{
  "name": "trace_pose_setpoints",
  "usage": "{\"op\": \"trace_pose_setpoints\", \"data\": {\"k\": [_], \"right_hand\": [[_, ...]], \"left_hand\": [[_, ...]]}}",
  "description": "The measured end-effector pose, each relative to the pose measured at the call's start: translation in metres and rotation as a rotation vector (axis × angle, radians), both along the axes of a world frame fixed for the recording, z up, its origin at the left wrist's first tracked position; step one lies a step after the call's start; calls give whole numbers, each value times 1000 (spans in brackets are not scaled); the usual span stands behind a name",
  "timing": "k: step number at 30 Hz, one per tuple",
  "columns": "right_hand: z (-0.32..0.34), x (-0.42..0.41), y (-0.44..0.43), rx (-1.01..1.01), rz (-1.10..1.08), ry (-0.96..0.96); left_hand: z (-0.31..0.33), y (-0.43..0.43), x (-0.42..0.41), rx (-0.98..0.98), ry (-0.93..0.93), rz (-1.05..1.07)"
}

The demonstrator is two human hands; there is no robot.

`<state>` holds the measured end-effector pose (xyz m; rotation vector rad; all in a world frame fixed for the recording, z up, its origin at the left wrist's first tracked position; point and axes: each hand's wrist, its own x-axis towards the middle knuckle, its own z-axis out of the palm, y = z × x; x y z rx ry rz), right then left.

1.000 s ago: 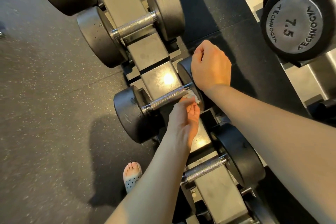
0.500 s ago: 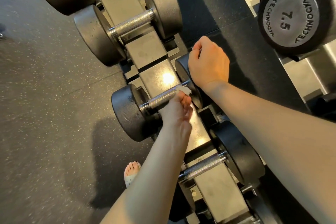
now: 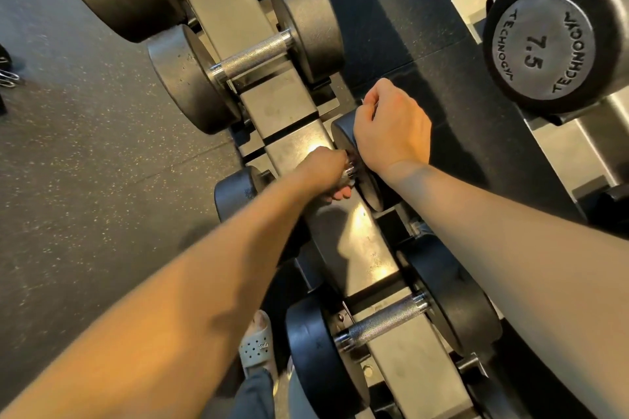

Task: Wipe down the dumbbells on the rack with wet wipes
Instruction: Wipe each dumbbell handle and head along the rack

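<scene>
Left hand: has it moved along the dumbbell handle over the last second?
Yes. The left hand has slid from the handle's end beside the right hand onto its middle, toward the dumbbell's outer head.

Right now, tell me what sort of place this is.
Most likely a gym's free-weights area: black dumbbells rest on a metal rack, one end is stamped 7.5, and the floor is speckled rubber.

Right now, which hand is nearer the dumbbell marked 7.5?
Right. The right hand grips the far head of the middle dumbbell, lower left of the 7.5 dumbbell; the left hand grips its handle, farther left.
</scene>
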<state>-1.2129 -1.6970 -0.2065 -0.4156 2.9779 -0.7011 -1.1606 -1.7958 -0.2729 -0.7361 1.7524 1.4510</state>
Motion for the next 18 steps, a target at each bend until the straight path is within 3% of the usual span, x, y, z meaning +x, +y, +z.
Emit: {"op": "trace_pose_setpoints", "data": {"k": [2,3,4,8,9,14,18], "right_hand": [[0,0,0,-3,5,-3],[-1,0,0,-4,5,-6],[0,0,1,-6,5,-10],[0,-1,1,-3,1,-21],[0,-1,1,-1,4,-21],[2,0,0,3,12,-17],[3,1,0,2,26,-14]], "left_hand": [[-1,-15,-9,271,-173,-53],[0,-19,-11,259,-159,-83],[5,-18,-10,150,-64,-115],[22,-4,25,-652,608,-415],[23,-3,33,-738,697,-506],[22,-15,20,-631,609,-505],[33,-38,16,-619,638,-689]]}}
